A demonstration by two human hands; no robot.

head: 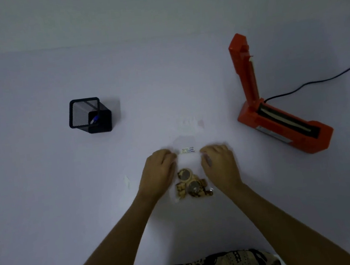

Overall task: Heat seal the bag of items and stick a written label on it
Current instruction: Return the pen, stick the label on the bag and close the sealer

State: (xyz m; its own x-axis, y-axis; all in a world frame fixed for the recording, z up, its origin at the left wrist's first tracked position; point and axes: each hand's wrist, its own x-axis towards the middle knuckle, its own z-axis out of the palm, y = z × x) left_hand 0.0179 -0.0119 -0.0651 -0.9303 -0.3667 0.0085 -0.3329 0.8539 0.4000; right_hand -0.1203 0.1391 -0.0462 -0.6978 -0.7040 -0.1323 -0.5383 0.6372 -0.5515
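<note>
Bag (pixel 190 169) flat on the desk (pixel 45 190) between both hands, label (pixel 187 150) on its far end.

Clear, thin and limp, the film looks slippery and light; the brown, lumpy items (pixel 192 185) bunch at the near end, so it would likely sag if lifted by one corner; better to take it by both side edges. Left hand (pixel 160 171) and right hand (pixel 220 163) lie knuckles-up at those edges, fingers curled; pinching or just pressing, I cannot tell. Orange sealer (pixel 277 118), hard plastic, stands open, well apart on the right. Black mesh cup (pixel 88 116) holds a pen.
</note>
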